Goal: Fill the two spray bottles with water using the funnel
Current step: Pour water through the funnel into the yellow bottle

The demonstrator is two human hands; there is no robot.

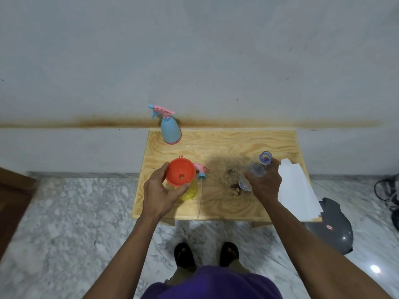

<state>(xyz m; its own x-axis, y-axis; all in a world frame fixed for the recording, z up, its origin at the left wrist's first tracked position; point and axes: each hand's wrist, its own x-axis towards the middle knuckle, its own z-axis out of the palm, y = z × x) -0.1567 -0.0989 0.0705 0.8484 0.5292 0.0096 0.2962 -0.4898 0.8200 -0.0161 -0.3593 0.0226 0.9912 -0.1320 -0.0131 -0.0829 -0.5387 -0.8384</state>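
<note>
Funnel [181, 175], orange, sits over the mouth of the yellow bottle [190, 192] at the table's near-left part. Left hand [160, 190] grips the funnel's rim, thumb curled along the near edge and fingers wrapped round the far-left side. Yellow bottle is mostly hidden under funnel and hand; only its lower body shows. Whether the funnel's spout is seated in the neck cannot be told from this angle. Pink-and-blue sprayer [201, 170] lies on the table just right of the funnel, off the bottle.

Right hand [263, 184] holds a clear water bottle [255, 169], fingers closed round its body. Bottle is uncapped, blue neck ring pointing up and away, well apart from the funnel. It seems to have some water in it (transparent plastic, hard to read).

Blue bottle [170, 131] stands upright at the far-left corner of the table [226, 141], pink sprayer screwed on, nozzle pointing left. Nothing is touching it.

Table is light plywood, pushed near a grey wall [194, 61]. Dark smudge and brownish marks at the table's middle, between the two hands. White paper [296, 190] lies along the right edge, overhanging the near-right corner. Grey rounded object [333, 229] on the marble floor [64, 212] beyond that corner. Person's feet in dark sandals [184, 254] below the table's near edge.
</note>
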